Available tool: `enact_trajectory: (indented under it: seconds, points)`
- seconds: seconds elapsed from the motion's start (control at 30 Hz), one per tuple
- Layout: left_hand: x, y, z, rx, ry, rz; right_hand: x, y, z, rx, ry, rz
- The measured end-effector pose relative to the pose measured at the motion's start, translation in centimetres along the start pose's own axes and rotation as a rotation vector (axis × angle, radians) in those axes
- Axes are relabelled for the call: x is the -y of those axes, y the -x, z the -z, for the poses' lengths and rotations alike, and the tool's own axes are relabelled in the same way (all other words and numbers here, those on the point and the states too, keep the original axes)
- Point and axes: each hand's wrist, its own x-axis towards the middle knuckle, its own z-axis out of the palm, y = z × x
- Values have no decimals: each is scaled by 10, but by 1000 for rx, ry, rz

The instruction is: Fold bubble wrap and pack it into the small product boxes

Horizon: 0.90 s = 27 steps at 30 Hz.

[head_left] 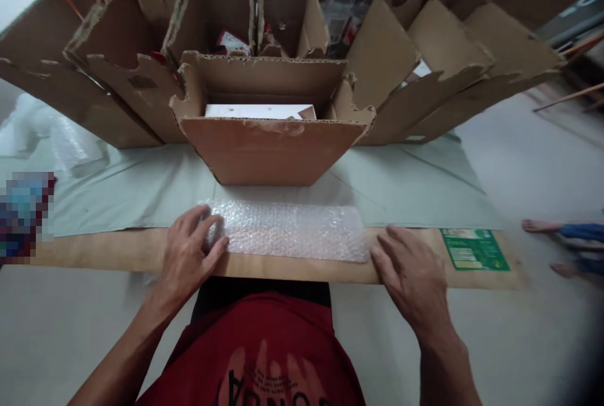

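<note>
A flat strip of clear bubble wrap (287,230) lies lengthwise along the front of the table, partly over the pale green cloth and partly over the bare wooden edge. My left hand (191,248) grips its left end, thumb near the front side and fingers over the back corner. Just off the strip's right end, my right hand (413,277) rests on the table edge, fingers loosely bent and holding nothing. Behind the strip stands an open cardboard box (268,151) with a white carton (259,111) inside.
Several cardboard bins (387,53) line the back, one with two clear bottles (340,0). More bubble wrap (70,135) lies at the left, above a pixelated patch. A green printed label (474,250) is on the right table edge. Another person's feet (540,225) show at far right.
</note>
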Motion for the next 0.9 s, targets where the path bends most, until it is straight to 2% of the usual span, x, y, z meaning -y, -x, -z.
enact_trajectory:
  seconds: [0.1, 0.23, 0.37, 0.47, 0.57, 0.63, 0.7, 0.77, 0.83, 0.9]
  points:
    - [7, 2, 3, -46, -88, 106, 2, -6, -1, -68, -29, -115]
    - [6, 2, 1, -17, -162, 157, 24, -30, -22, -8, -66, -165]
    - [-13, 3, -2, -73, -42, 132, 42, -40, -28, -11, -255, -116]
    - [-17, 4, 7, -120, 148, 258, 56, -30, -16, -75, -497, -214]
    - [5, -3, 26, -93, 274, 443, 78, -8, -8, -28, -770, -363]
    - [32, -16, 42, -35, 206, 483, 100, 7, -12, 80, -962, -381]
    - [60, -38, 57, 47, 33, 456, 126, 19, -21, 171, -1068, -313]
    - [82, -65, 69, 144, -151, 394, 153, 24, -31, 223, -1099, -180]
    - [96, -96, 74, 203, -251, 328, 176, 23, -37, 249, -1111, -81]
    - [101, -126, 70, 209, -274, 284, 192, 18, -40, 273, -1125, -61]
